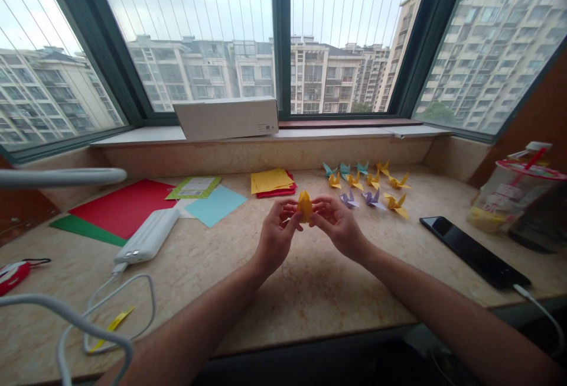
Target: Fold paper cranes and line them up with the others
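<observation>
Both my hands are raised over the middle of the marble counter (310,285), pinching one small folded yellow paper piece (305,205) between them. My left hand (275,236) grips its left side with fingers and thumb closed. My right hand (337,224) holds the right side the same way. Behind the hands lie several finished paper cranes (371,188) in yellow, teal and purple, laid out in rows. A stack of yellow and red paper squares (271,182) sits a little to the left of the cranes.
A red sheet (126,206), a green sheet and a light blue square (215,205) lie at the left. Nearby are a white power bank (148,236) with cable, a black phone (473,251) at the right, a plastic drink cup (509,194) and a white box (227,117) on the sill.
</observation>
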The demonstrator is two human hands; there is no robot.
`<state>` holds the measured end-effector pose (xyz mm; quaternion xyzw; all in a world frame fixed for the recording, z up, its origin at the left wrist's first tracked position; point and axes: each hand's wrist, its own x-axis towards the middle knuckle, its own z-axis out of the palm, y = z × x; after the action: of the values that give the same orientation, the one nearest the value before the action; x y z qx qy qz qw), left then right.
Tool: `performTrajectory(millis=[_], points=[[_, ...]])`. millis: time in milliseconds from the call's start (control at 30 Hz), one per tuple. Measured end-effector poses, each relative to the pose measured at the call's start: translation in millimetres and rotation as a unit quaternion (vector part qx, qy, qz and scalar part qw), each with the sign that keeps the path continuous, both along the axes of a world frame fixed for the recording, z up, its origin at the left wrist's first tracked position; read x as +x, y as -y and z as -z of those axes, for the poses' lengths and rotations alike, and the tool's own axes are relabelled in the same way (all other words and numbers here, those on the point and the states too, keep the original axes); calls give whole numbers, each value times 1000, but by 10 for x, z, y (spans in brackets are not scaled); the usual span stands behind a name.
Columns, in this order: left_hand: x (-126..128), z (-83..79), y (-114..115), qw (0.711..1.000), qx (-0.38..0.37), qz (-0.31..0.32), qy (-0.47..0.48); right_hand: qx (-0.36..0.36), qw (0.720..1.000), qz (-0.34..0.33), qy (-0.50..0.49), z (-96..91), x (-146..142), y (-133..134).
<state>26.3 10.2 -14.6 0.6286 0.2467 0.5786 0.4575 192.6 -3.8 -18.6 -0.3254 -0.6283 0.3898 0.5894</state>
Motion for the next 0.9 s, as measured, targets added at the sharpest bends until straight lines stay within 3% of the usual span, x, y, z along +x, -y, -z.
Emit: performTrajectory(millis=[233, 900], points=[[-1, -12, 17, 999, 17, 6, -31, -25, 1000, -2, 7, 4, 27, -15], [-11, -19, 32, 998, 22, 23, -50, -4, 998, -17, 57, -29, 57, 18]])
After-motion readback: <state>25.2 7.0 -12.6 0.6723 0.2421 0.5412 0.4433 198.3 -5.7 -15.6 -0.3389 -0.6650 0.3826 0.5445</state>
